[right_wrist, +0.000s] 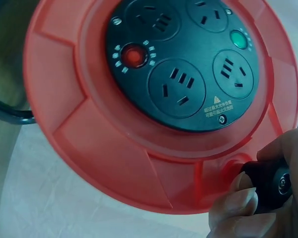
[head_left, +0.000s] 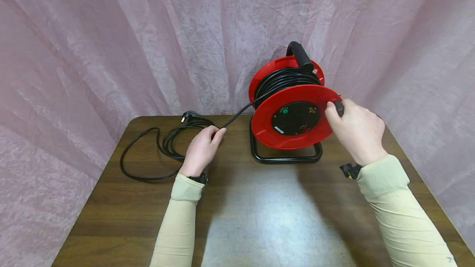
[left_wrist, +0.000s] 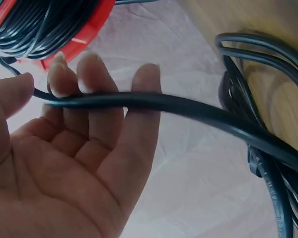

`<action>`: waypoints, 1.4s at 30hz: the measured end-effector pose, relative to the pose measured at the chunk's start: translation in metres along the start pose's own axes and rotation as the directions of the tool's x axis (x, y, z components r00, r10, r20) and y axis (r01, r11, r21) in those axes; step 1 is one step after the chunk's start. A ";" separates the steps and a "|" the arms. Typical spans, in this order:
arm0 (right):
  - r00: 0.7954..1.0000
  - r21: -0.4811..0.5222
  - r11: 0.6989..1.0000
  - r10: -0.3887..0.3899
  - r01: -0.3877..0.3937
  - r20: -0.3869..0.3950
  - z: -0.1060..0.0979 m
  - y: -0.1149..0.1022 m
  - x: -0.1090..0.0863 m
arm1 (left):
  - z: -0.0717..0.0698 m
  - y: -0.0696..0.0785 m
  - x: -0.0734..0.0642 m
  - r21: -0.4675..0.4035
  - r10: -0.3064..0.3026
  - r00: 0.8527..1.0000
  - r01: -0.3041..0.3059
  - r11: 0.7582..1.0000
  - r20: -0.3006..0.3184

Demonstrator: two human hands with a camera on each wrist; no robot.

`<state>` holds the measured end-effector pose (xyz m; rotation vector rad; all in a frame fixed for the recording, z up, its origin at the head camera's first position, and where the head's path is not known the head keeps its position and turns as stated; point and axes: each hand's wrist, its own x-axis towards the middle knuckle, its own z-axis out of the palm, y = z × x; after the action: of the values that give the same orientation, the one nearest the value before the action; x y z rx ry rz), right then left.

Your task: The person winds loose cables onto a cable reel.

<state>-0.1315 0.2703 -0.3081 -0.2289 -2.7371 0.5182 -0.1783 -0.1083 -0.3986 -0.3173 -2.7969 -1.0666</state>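
Observation:
A red cable reel [head_left: 265,133] wound with black cable [head_left: 241,110] stands upright on its black tube frame [head_left: 287,160]. My right hand [head_left: 358,129] grips the black winding knob [right_wrist: 265,183] near the rim of the reel's front disc. To the left of the reel, my left hand [head_left: 202,147] holds the cable where it runs down from the drum. In the left wrist view the cable crosses the curled fingers [left_wrist: 144,84], with the thumb beside it. The socket panel [right_wrist: 179,119] shows a red button and a green light.
Loose cable loops [head_left: 168,143] lie on the wooden table [head_left: 118,213] at the left, with a three-pin plug [head_left: 190,115] near the back edge. A black carrying handle [head_left: 301,57] tops the reel. Pink curtains [head_left: 185,44] hang behind the table.

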 end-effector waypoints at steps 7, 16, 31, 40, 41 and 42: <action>1.000 -0.005 1.000 -0.008 0.008 -0.010 0.005 0.009 -0.002 | -0.001 0.001 0.000 0.019 0.093 0.996 -0.093 0.996 0.006; 1.000 -0.023 1.000 -0.007 0.007 0.013 0.008 0.017 -0.007 | -0.005 -0.003 0.000 0.019 0.017 1.000 -0.017 1.000 -0.010; 0.999 -0.020 1.000 0.022 -0.022 0.039 0.015 0.025 -0.012 | -0.013 -0.002 -0.003 0.047 0.038 0.999 -0.038 0.998 0.010; 0.998 -0.019 0.999 0.030 -0.028 0.059 0.020 0.029 -0.016 | -0.014 -0.004 -0.003 0.075 0.036 0.997 -0.041 0.996 0.071; 0.998 -0.018 0.999 0.030 -0.029 0.060 0.021 0.030 -0.016 | -0.015 -0.005 -0.003 0.078 0.037 0.996 -0.043 0.996 0.075; 0.998 -0.018 0.999 0.032 -0.031 0.062 0.021 0.030 -0.016 | -0.016 -0.005 -0.004 0.081 0.032 0.996 -0.038 0.996 0.080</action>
<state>-0.1217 0.2874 -0.3430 -0.2643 -2.8029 0.5191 -0.1754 -0.1231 -0.3912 -0.4060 -2.8839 -0.9476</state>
